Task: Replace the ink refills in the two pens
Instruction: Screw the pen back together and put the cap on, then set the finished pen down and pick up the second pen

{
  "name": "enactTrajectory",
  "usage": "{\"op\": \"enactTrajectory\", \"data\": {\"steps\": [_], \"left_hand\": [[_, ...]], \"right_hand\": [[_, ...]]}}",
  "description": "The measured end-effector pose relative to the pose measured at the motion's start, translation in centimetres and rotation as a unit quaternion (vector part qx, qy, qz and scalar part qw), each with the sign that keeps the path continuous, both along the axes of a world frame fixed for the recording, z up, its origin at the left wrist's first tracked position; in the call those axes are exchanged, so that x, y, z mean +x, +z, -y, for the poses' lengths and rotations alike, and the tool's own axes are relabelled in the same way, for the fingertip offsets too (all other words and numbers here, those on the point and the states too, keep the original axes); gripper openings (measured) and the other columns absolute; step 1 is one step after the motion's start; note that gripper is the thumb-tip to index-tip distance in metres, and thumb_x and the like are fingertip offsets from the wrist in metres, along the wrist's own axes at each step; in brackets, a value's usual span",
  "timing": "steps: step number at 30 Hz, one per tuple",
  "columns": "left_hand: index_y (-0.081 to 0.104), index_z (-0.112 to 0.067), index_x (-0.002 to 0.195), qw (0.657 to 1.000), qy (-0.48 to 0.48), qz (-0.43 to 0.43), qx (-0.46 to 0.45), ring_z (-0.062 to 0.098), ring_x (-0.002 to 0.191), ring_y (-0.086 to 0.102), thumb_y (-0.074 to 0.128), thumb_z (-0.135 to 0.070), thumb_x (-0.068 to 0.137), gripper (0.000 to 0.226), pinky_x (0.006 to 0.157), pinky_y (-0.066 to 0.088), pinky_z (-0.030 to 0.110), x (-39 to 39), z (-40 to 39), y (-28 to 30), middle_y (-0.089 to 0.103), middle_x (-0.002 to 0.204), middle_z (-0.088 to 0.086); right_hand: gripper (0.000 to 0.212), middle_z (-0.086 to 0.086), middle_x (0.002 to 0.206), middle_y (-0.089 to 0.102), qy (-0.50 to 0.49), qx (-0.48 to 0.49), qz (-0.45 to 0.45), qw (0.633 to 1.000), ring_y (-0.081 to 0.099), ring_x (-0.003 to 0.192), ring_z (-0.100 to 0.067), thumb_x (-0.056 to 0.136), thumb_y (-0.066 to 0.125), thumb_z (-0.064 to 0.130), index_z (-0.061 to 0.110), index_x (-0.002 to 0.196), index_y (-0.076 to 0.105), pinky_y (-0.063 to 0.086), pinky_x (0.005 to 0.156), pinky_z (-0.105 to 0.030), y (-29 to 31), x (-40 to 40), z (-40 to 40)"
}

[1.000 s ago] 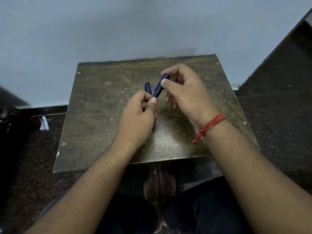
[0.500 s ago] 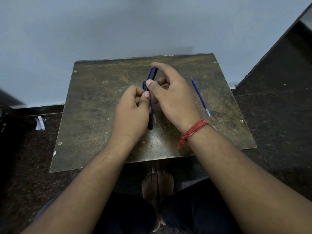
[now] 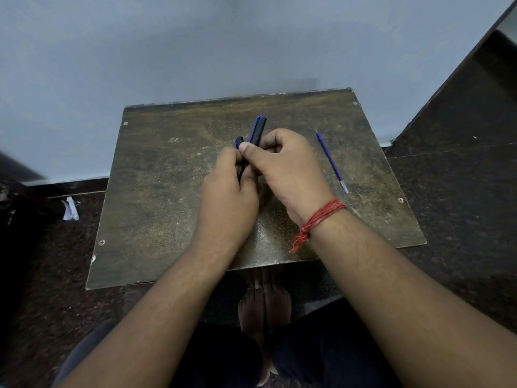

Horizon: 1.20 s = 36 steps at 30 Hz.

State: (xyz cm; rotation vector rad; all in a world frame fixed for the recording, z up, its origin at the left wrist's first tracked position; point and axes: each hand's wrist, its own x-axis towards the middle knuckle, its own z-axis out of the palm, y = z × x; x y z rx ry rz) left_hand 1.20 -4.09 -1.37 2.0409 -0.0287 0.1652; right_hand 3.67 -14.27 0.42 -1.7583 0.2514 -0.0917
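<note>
Over the middle of the worn brown table [image 3: 167, 208], both hands meet. My right hand [image 3: 285, 169], with a red thread on its wrist, is shut on a black-and-blue pen barrel [image 3: 258, 130] that sticks up and away from the fingers. My left hand [image 3: 229, 197] is closed around a second black-and-blue pen [image 3: 239, 142]; only its top end shows above the fist. The two pens lie side by side, close together. A loose blue ink refill [image 3: 331, 162] lies flat on the table to the right of my right hand, its clear tip toward me.
The small table stands against a pale blue-grey wall [image 3: 195, 51]. Dark speckled floor surrounds it, with a scrap of white paper [image 3: 70, 210] on the left. My bare feet [image 3: 264, 303] show beneath the table's near edge.
My hands have closed together and the right hand's pen has swung upright. The view has shifted, so the refill on the right came into sight from half a second ago.
</note>
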Motion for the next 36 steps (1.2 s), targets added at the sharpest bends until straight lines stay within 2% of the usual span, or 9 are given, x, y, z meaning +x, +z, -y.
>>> {"op": "enactTrajectory", "data": {"steps": [2, 4, 7, 10, 14, 18, 26, 30, 36], "left_hand": [[0.059, -0.021, 0.098, 1.0, -0.014, 0.014, -0.007, 0.005, 0.069, 0.063, 0.058, -0.019, 0.101, 0.004, 0.062, 0.048, 0.02, -0.1, 0.0, 0.1, 0.067, 0.077, -0.011], [0.057, -0.028, 0.093, 0.999, -0.024, 0.018, -0.014, 0.01, 0.059, 0.063, 0.058, -0.028, 0.101, 0.008, 0.06, 0.054, 0.033, -0.3, -0.3, 0.2, 0.068, 0.072, -0.007], [0.057, -0.029, 0.092, 1.0, -0.006, 0.03, 0.0, 0.014, 0.067, 0.067, 0.052, -0.041, 0.103, 0.017, 0.061, 0.058, 0.04, 0.1, -1.5, 0.6, 0.069, 0.077, -0.003], [0.058, -0.025, 0.091, 0.998, 0.043, 0.04, 0.013, 0.015, 0.075, 0.063, 0.054, -0.038, 0.102, 0.018, 0.062, 0.046, 0.018, 1.1, -3.0, 0.6, 0.07, 0.082, 0.001], [0.06, -0.026, 0.091, 0.997, 0.074, 0.02, 0.019, 0.007, 0.073, 0.062, 0.059, -0.031, 0.099, 0.01, 0.06, 0.042, 0.013, 1.6, -3.8, 0.1, 0.069, 0.082, -0.005], [0.058, -0.032, 0.089, 0.996, 0.061, 0.018, 0.061, -0.007, 0.072, 0.058, 0.059, -0.033, 0.097, 0.007, 0.058, 0.038, 0.007, 1.6, -3.9, -0.3, 0.064, 0.08, -0.013], [0.059, -0.022, 0.09, 0.984, 0.001, 0.023, 0.176, 0.023, 0.079, 0.059, 0.061, -0.034, 0.092, 0.013, 0.074, 0.052, 0.045, 1.5, -3.0, -0.9, 0.058, 0.074, -0.012], [0.056, -0.026, 0.089, 0.973, -0.001, 0.018, 0.229, 0.023, 0.09, 0.057, 0.062, -0.041, 0.091, 0.016, 0.086, 0.045, 0.045, 1.3, -2.4, -1.1, 0.059, 0.084, -0.01], [0.055, -0.025, 0.085, 0.964, 0.021, 0.011, 0.267, 0.021, 0.09, 0.053, 0.059, -0.044, 0.091, 0.02, 0.082, 0.03, 0.042, 1.2, -1.7, -1.4, 0.058, 0.085, -0.008]], "right_hand": [[0.024, -0.011, 0.07, 0.067, -0.019, 0.006, 0.005, 1.0, 0.066, 0.067, -0.033, 0.086, 0.074, 0.026, 0.005, 0.081, 0.064, 0.056, 0.069, -0.054, 0.4, 0.2, 0.6], [0.018, -0.01, 0.077, 0.07, -0.055, -0.018, 0.032, 0.998, 0.068, 0.073, -0.029, 0.09, 0.068, 0.028, 0.01, 0.086, 0.068, 0.058, 0.072, -0.047, 0.8, 0.8, 2.2], [0.013, 0.004, 0.083, 0.066, -0.078, -0.19, 0.072, 0.976, 0.062, 0.076, -0.011, 0.096, 0.059, 0.03, 0.02, 0.09, 0.067, 0.047, 0.064, -0.017, 1.1, 1.6, 5.3], [0.022, -0.006, 0.099, 0.065, -0.036, -0.384, 0.011, 0.922, 0.06, 0.09, -0.025, 0.098, 0.054, 0.032, 0.015, 0.105, 0.066, 0.042, 0.066, -0.027, 0.0, 2.1, 7.4], [0.028, -0.011, 0.11, 0.065, 0.008, -0.505, -0.038, 0.862, 0.059, 0.107, -0.035, 0.097, 0.055, 0.034, 0.013, 0.114, 0.061, 0.038, 0.073, -0.036, -1.0, 2.2, 7.2], [0.03, -0.012, 0.114, 0.065, 0.014, -0.526, -0.043, 0.849, 0.056, 0.111, -0.035, 0.097, 0.056, 0.034, 0.012, 0.117, 0.055, 0.038, 0.074, -0.037, -1.1, 2.2, 6.8], [0.027, -0.004, 0.124, 0.058, -0.056, -0.448, 0.043, 0.891, 0.057, 0.112, -0.027, 0.097, 0.054, 0.031, 0.016, 0.119, 0.056, 0.045, 0.084, -0.036, 0.3, 1.9, 6.6], [0.022, -0.002, 0.122, 0.056, -0.088, -0.373, 0.06, 0.922, 0.057, 0.105, -0.022, 0.096, 0.055, 0.026, 0.017, 0.115, 0.057, 0.045, 0.085, -0.035, 0.7, 1.8, 6.6], [0.019, 0.007, 0.107, 0.051, -0.083, -0.343, 0.062, 0.934, 0.056, 0.094, -0.016, 0.094, 0.057, 0.03, 0.021, 0.112, 0.057, 0.046, 0.08, -0.034, 0.7, 1.7, 6.4]]}}
